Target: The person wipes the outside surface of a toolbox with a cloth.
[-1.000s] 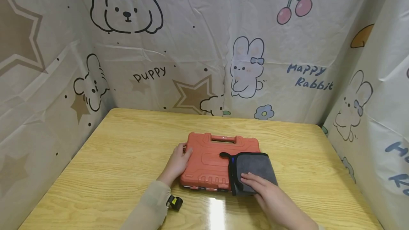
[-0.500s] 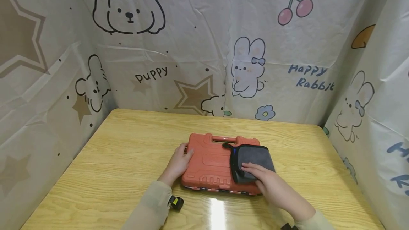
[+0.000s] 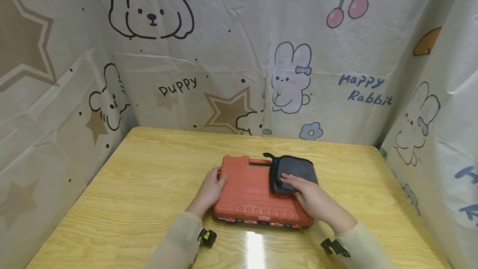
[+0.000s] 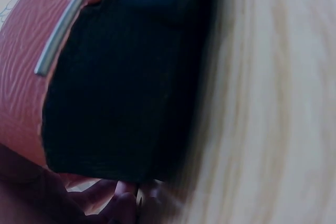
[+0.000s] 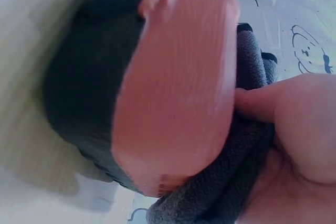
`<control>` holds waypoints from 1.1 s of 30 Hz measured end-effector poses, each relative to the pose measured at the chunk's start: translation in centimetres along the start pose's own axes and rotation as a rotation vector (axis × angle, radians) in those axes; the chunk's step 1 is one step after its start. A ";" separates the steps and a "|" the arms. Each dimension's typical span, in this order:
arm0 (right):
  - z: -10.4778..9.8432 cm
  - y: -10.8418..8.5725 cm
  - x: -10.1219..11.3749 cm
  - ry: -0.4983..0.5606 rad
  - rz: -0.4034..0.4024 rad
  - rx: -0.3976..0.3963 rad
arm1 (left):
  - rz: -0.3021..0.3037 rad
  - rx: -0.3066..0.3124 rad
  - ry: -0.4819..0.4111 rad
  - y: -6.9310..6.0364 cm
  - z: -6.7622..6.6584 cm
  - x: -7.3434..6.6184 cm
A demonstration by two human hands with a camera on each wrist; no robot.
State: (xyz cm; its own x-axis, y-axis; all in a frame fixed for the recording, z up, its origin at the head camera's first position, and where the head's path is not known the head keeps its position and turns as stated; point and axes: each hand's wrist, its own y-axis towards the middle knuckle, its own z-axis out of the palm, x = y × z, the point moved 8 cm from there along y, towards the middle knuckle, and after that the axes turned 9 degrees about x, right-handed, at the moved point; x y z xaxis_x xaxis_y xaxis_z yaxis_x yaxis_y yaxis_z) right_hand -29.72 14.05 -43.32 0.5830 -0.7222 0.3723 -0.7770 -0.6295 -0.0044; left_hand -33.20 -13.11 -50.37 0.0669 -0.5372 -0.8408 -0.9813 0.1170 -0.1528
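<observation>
A red tool case (image 3: pixel 242 188) with a carry handle at its far side lies flat on the table. My left hand (image 3: pixel 208 191) grips its left edge, thumb on top; in the left wrist view the fingers (image 4: pixel 123 200) reach the case's black lower half. On the right part of the lid sits a folded grey cleaning cloth (image 3: pixel 298 167) with black edging and a hanging loop. My right hand (image 3: pixel 317 200) holds the cloth, fingers laid over its near side. In the right wrist view the thumb (image 5: pixel 257 103) presses against the grey folds (image 5: pixel 252 56).
The wooden table (image 3: pixel 142 202) extends around the case. Printed curtains (image 3: pixel 179 107) stand along the back and both sides. Black wrist camera mounts (image 3: pixel 207 237) sit by both sleeves.
My right hand has moved the cloth away from me, from the lid's near right corner to its far right by the handle. The left hand and the case stay nearly in place.
</observation>
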 end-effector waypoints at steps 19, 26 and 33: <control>-0.4 3.1 -1.7 -0.015 0.056 -0.002 | 0.004 -0.014 0.030 -0.1 -0.1 -0.3; 0.1 1.8 -0.7 -0.004 0.058 0.054 | -0.012 -0.026 0.040 -0.1 0.0 -0.2; 0.5 -0.5 1.1 -0.028 -0.008 0.099 | -0.006 -0.014 0.051 -0.1 0.2 -0.4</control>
State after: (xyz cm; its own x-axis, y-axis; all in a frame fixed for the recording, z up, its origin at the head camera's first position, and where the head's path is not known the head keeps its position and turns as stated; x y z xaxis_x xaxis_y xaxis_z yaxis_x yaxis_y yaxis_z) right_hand -28.55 13.45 -43.32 0.5968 -0.7236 0.3467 -0.7456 -0.6598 -0.0936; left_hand -33.11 -12.78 -50.12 0.0640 -0.5797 -0.8123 -0.9834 0.1019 -0.1501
